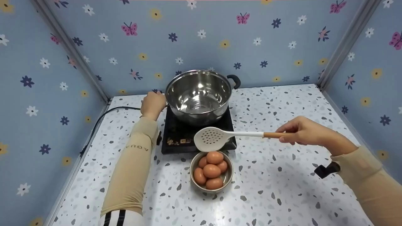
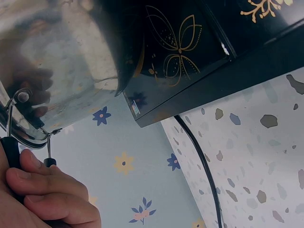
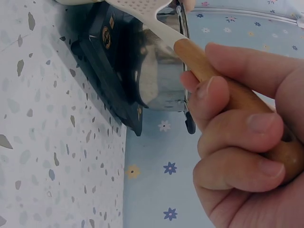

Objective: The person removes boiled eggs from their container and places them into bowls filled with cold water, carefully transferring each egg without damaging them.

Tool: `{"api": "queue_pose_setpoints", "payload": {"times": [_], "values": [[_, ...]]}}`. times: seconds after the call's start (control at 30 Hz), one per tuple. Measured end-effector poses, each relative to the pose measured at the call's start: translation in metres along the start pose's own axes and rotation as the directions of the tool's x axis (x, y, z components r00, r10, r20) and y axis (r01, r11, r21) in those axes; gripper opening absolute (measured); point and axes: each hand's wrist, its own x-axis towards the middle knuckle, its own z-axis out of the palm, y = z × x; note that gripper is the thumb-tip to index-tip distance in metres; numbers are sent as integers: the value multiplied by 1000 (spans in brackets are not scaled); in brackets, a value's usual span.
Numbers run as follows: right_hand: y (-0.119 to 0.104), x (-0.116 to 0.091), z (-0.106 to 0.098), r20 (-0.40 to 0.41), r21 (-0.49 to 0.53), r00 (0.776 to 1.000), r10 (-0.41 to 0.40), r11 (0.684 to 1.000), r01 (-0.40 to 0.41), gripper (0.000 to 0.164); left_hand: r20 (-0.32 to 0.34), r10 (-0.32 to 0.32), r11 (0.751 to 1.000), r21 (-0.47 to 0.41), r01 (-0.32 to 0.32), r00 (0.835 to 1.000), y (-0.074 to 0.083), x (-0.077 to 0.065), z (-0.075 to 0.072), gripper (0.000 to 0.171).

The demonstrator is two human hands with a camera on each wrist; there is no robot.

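A steel pot [image 1: 196, 116] with black handles stands on a black cooktop [image 1: 176, 133]. My left hand [image 1: 153, 103] grips the pot's left handle [image 2: 12, 154], fingers curled round it in the left wrist view. My right hand [image 1: 309, 130] holds a white slotted spoon [image 1: 248, 134] by its wooden handle [image 3: 197, 59], fingers wrapped about it. The spoon's perforated head hovers over the cooktop's front edge, just behind a bowl [image 1: 231, 176]. Several brown eggs [image 1: 212, 171] are heaped in that bowl. Inside the pot I see only shiny steel.
A black cord [image 1: 103, 114] runs from behind the left hand toward the left wall. Flower-patterned panels [image 1: 201, 44] enclose the speckled white table [image 1: 276, 194] at the back and both sides. The pot's right handle [image 1: 235, 82] sticks out toward the back panel.
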Motion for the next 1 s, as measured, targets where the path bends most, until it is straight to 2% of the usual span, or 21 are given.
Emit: {"api": "queue_pose_setpoints", "payload": {"times": [0.1,0.2,0.33,0.4,0.6,0.73,1.0], "values": [[1,-1,-3,-37,40,999,-7,999,9,30,-2,7,1000,1,-7,1000,0,0,0,53],[4,-1,-5,-80,102,994,-69,992,77,28,9,20,1000,1,-20,1000,-1,-1,-1,55],[9,0,-6,-158,214,978,-136,962,169,22,27,26,1000,-2,-26,999,-1,-2,-3,56],[9,0,-7,-201,266,970,-138,945,189,21,38,23,1000,-9,-22,999,0,-2,-4,57],[9,4,-8,-328,343,941,-82,918,200,19,57,51,998,-45,-49,997,-1,-1,-7,58],[10,6,-7,-376,409,926,-26,892,191,18,76,61,993,-105,-53,995,-3,-1,-8,55],[11,8,-7,-426,560,903,50,798,221,12,128,-10,967,-253,42,992,-4,2,-8,42]]}}
